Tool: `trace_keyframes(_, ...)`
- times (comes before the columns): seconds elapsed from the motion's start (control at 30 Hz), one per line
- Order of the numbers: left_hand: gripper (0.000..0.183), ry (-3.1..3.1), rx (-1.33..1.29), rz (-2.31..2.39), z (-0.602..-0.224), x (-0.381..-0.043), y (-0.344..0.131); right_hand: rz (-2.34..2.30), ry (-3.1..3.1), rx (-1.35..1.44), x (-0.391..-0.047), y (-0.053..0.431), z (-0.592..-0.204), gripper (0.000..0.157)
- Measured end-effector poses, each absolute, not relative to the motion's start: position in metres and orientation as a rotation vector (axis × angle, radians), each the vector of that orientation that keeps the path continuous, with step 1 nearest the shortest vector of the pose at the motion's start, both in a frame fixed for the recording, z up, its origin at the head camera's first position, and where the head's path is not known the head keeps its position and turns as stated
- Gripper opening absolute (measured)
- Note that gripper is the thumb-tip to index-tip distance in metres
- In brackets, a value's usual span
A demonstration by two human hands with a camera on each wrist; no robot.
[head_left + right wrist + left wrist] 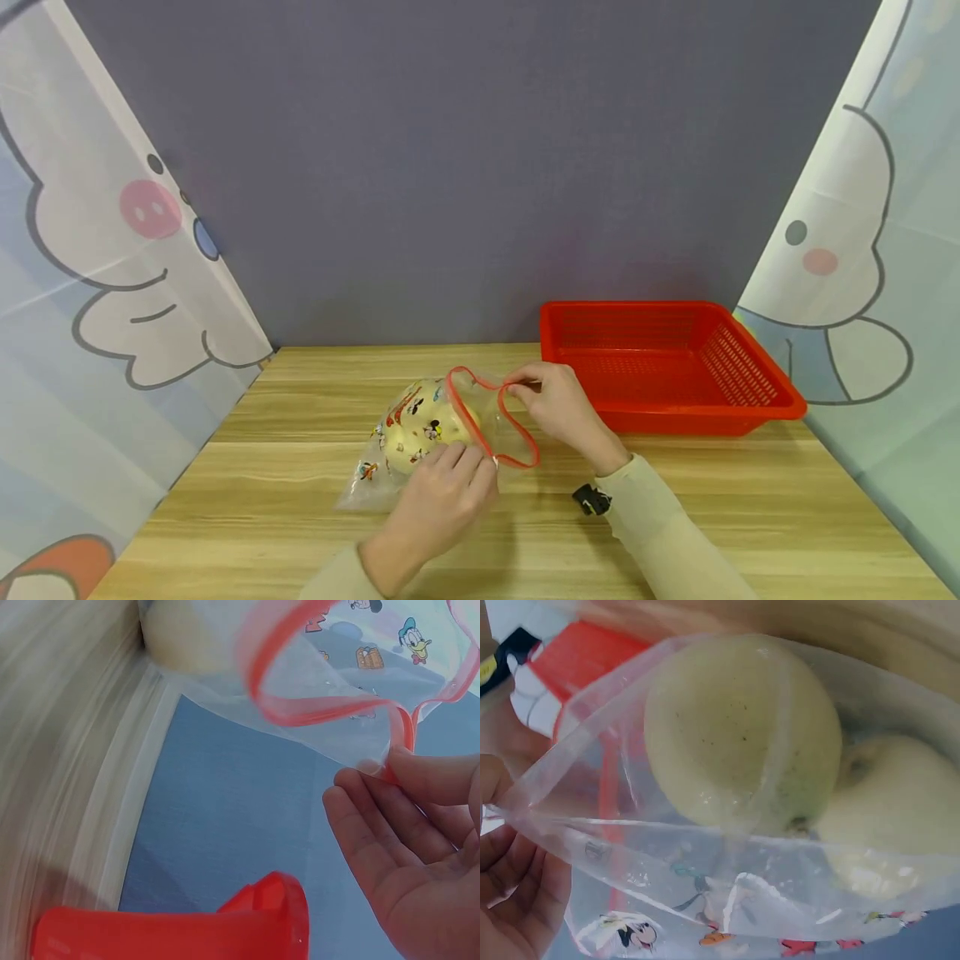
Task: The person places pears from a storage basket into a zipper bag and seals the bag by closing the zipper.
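Observation:
A clear plastic zip bag [442,383] with a red zipper edge [457,400] and cartoon prints lies on the table. Inside it are pale yellow-green round fruits [742,735], apples or pears; two show in the left wrist view. The bag's mouth gapes toward the right. My left hand [446,496] pinches the near end of the mouth between thumb and finger. At the far end, my right hand [558,408] pinches the red edge, its other fingers [367,840] loosely bent in the right wrist view.
A red plastic basket [765,412] with slotted walls stands at the back right, just beyond my right hand. The wooden table [247,467] meets a dark grey panel [450,167] behind. Printed curtains [832,275] flank both sides. A small black item [592,500] sits by my right sleeve.

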State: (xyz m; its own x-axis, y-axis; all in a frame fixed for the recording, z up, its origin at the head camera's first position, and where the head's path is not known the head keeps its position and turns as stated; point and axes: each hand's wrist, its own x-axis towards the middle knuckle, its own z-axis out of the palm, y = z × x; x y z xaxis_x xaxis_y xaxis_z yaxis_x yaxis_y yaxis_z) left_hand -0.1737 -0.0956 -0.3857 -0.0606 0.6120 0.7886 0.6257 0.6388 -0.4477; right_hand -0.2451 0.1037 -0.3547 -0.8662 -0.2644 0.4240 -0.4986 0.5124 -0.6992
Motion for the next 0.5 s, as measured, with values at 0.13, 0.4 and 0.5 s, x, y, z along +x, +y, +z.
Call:
trace_keyframes(0.13, 0.017, -1.682, -0.983, -0.099, -0.372, -0.18, -0.103, 1.322, -2.487, 0.633, -0.244, 0.107, -0.349, 0.01)
trace_keyframes(0.4, 0.018, -1.675, -0.87, -0.229, -0.344, -0.191, -0.123, 1.33, -2.413, 0.642, -0.241, 0.113, -0.34, 0.01)
trace_keyframes(0.5, 0.016, -1.69, -0.821, -0.292, -0.336, -0.195, -0.129, 1.325, -2.359, 0.631, -0.239, 0.115, -0.335, 0.01)
